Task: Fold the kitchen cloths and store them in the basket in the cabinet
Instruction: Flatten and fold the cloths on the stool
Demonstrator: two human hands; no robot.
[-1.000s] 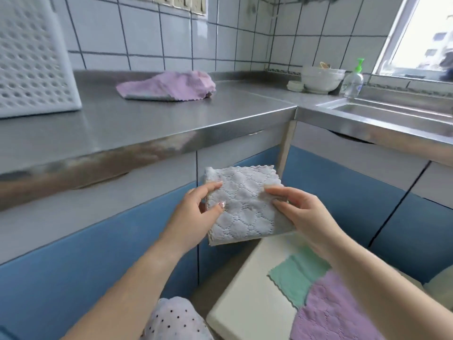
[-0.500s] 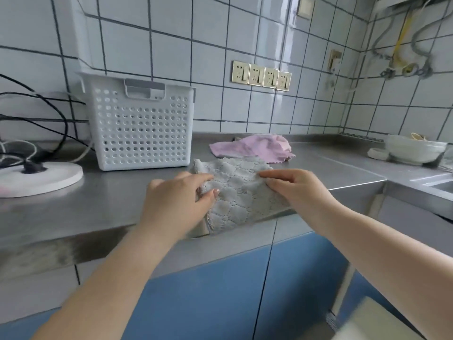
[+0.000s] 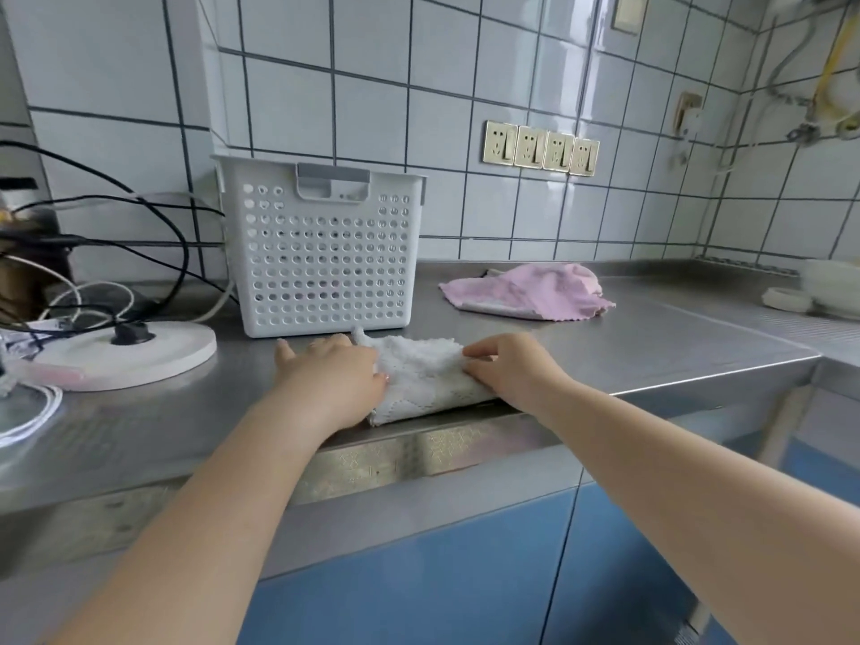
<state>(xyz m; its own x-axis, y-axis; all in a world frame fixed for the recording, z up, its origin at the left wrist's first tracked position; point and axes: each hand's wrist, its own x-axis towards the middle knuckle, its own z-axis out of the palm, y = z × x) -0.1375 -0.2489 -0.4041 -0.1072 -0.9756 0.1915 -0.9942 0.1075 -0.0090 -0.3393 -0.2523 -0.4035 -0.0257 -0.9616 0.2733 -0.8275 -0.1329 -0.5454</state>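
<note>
A folded grey quilted cloth [image 3: 421, 381] lies on the steel counter [image 3: 651, 346] at its front edge, just in front of the white perforated basket [image 3: 321, 253]. My left hand [image 3: 325, 379] rests on the cloth's left side, thumb pinching its edge. On the right side, my right hand [image 3: 509, 370] grips the cloth with fingers curled over its top. A crumpled pink cloth [image 3: 530, 290] sits farther back on the counter to the right, untouched.
A round white base [image 3: 125, 353] with black and white cables stands at the left. White bowls [image 3: 833, 286] sit at the far right near the corner. Wall sockets [image 3: 540, 148] are above the counter. Blue cabinet doors [image 3: 419, 579] run below.
Both hands carried the grey cloth up from in front of the cabinets and laid it on the counter edge before the basket. The view rose from the stool to the counter.
</note>
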